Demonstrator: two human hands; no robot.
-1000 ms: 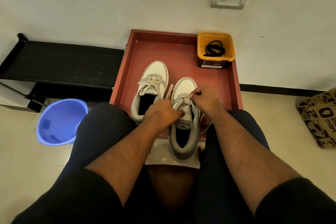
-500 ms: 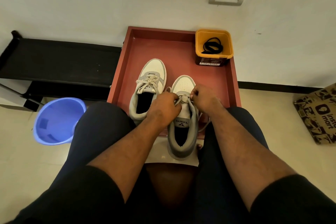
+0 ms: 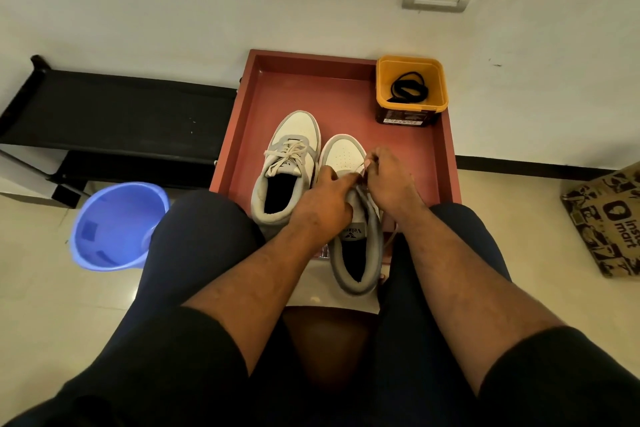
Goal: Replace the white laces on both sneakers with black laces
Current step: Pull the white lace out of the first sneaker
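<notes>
Compared with a second ago, both hands have crept forward along the shoe: they were bunched at the knot just above the tongue label, and now they're working nearer the toe.

Head view, the only one: the left hand (image 3: 323,199) rests on the tongue of the right-side white-and-grey low-top sneaker (image 3: 349,218), fingers curled and pointing toward the eyelets, seemingly pinning the white flat lace (image 3: 363,189). The right hand (image 3: 389,180) has its fingertips pinched together on that lace near the top eyelets. This sneaker sits half off the near edge of the red wooden tray (image 3: 450,156), between the knees. The other white-and-grey sneaker (image 3: 287,166) is just beside it on the tray, laces tied and untouched.

So my read is we're at step one, unlacing the first shoe. Next up is probably pulling the lace out eyelet by eyelet, holding the shoe steady. The coiled black laces (image 3: 408,88) wait in the small yellow plastic tub (image 3: 382,100) at the tray's far right corner.
</notes>
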